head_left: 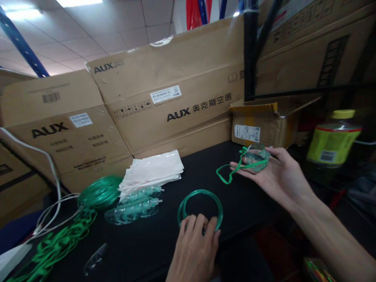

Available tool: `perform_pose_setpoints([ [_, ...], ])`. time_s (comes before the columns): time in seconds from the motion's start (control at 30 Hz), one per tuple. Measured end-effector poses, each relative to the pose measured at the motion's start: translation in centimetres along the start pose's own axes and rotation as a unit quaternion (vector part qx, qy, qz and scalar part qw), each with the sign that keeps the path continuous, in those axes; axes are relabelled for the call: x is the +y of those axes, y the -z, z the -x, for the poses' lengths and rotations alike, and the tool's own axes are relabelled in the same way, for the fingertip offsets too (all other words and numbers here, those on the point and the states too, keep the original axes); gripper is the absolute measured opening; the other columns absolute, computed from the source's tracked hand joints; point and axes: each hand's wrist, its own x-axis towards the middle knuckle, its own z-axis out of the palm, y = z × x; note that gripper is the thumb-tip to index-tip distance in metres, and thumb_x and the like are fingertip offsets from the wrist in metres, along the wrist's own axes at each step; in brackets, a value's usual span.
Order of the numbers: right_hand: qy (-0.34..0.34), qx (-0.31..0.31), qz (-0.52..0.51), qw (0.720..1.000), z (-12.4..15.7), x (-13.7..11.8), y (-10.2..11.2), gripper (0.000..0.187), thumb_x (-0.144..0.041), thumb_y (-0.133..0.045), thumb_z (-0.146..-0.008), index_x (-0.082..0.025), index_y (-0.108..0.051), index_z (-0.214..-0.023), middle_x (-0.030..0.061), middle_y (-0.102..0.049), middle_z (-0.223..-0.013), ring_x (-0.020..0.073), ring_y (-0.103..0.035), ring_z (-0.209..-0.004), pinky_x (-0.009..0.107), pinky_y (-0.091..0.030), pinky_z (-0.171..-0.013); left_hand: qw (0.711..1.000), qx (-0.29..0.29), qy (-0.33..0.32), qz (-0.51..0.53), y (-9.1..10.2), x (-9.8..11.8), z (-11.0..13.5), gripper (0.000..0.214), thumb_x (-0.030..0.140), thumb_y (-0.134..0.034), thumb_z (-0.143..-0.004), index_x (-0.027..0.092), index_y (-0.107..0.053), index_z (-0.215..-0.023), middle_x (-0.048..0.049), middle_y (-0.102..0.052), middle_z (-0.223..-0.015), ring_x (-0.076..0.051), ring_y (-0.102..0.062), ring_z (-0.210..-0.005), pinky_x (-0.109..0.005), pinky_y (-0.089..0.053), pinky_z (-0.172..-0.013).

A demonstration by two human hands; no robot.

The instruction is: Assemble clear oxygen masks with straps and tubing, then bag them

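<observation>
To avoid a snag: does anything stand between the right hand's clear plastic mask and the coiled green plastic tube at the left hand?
Nothing visible stands between the mask in the right hand and the coiled tube at the left hand; only the mask's thin green strap loops out that way.

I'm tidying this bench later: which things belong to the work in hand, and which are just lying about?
In the work:
strapped clear mask, in the right hand
small green tubing coil, at the left hand
probably the large green coil, green straps, clear-green plastic pieces and white packets

Apparently just lying about:
AUX cartons
yellow-labelled bottle
white cable
</observation>
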Motion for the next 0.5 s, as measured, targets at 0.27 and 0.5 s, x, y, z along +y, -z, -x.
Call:
perform_pose_setpoints([
  [0.27,-0.061,-0.070,0.038,0.995,-0.3,1.9,-0.6,0.016,-0.035,-0.064,-0.098,-0.022,-0.073,-0.096,0.0040,-0.078,-0.085,0.0233,-0.077,-0.079,0.042,-0.063,-0.086,0.992,0.002,0.044,0.116,3.0,-2.8,1.9,0.060,0.051,-0.071,-0.092,0.033,-0.054,-0.147,-0.0101,-0.071,-0.134,-0.034,-0.069,-0.122,-0.051,-0.063,-0.098],
  [0.5,-0.098,-0.108,0.094,0.985,0.3,1.9,-1.2,0.029,-0.050,-0.064,-0.096,-0.023,-0.076,-0.094,0.0025,-0.077,-0.087,0.0168,-0.069,-0.062,0.033,-0.061,-0.068,0.978,-0.077,0.024,0.193,4.5,-6.6,3.5,0.044,0.030,-0.060,-0.102,0.043,-0.059,-0.144,0.0002,-0.068,-0.142,-0.026,-0.060,-0.137,-0.047,-0.050,-0.114],
])
